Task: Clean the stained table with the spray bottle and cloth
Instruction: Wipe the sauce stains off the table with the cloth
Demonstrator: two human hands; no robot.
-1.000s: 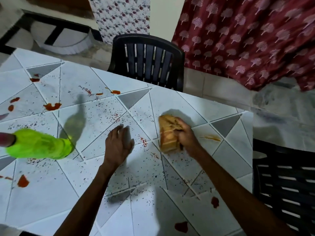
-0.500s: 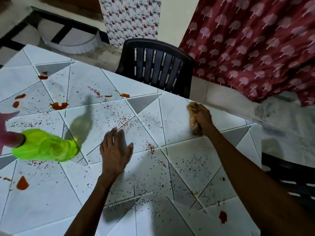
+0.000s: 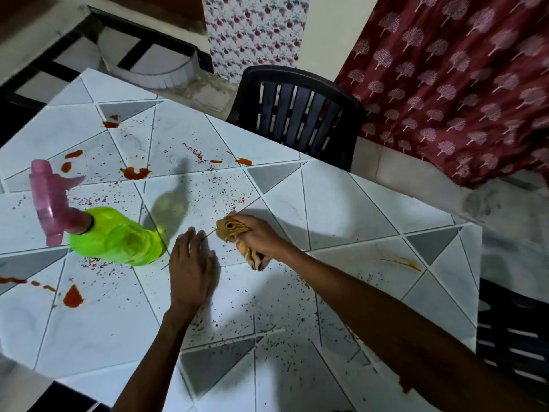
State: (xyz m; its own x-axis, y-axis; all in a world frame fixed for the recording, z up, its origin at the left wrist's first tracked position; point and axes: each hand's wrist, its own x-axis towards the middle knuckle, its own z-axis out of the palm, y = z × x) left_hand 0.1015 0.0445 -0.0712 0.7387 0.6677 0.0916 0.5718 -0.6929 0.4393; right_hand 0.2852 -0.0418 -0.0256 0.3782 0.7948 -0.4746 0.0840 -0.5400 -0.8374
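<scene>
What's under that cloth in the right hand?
The cloth, gripped in the right hand, rests on the tiled table. Around it lie red specks. Any stain directly beneath is hidden by cloth and hand.

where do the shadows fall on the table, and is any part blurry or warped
Head view: the spray bottle throws its shadow away from the camera across the table; the right hand gripping the cloth shades the tile to its right. Head view again: the curtain looks smeared at the right edge, and the wide lens tilts the bottle leftward.
</scene>
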